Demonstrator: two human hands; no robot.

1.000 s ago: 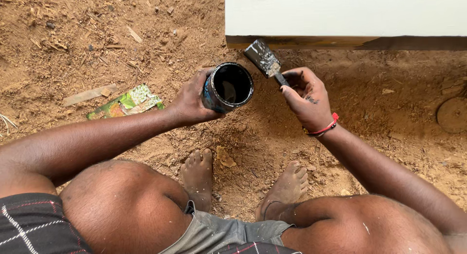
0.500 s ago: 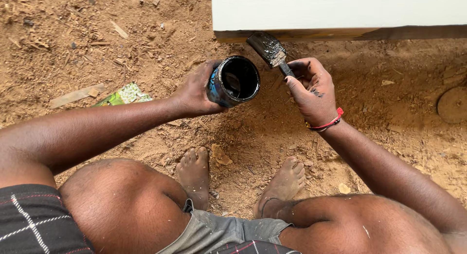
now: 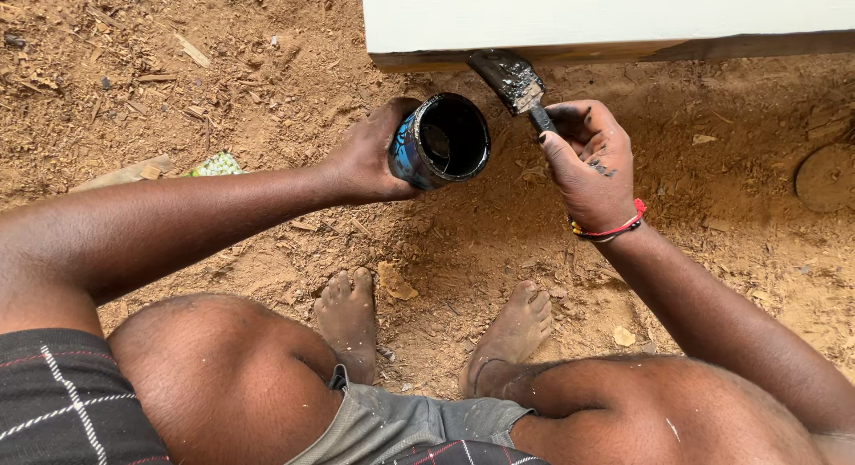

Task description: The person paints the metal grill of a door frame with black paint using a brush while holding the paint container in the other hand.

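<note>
Now we are looking down from the head camera, the only view we have. Our left hand [image 3: 370, 158] sits just left of centre in the upper half of the frame, its fingers curled around the side of a small black paint can [image 3: 441, 140], which it holds tilted so that the open mouth faces up toward us. Inside the can we see only dark paint.

Just right of the can, our right hand [image 3: 588, 162] pinches the handle of a paintbrush [image 3: 517, 82] between thumb and fingers pressed close together; dark smears mark the knuckles. The brush bristles, loaded with black, point up and left and touch the lower edge of a white board [image 3: 606, 15] that runs along the top right of the frame. A brown strip shows under that board's edge. A red and yellow bracelet [image 3: 610, 229] circles the right wrist.

Below, toward the bottom centre, our two bare feet [image 3: 347, 314] rest on sandy, reddish ground [image 3: 223, 73] strewn with wood chips. Our knees fill the lower corners. At the left edge a green scrap of wrapper [image 3: 214, 165] lies in the dirt, well apart from the can.
</note>
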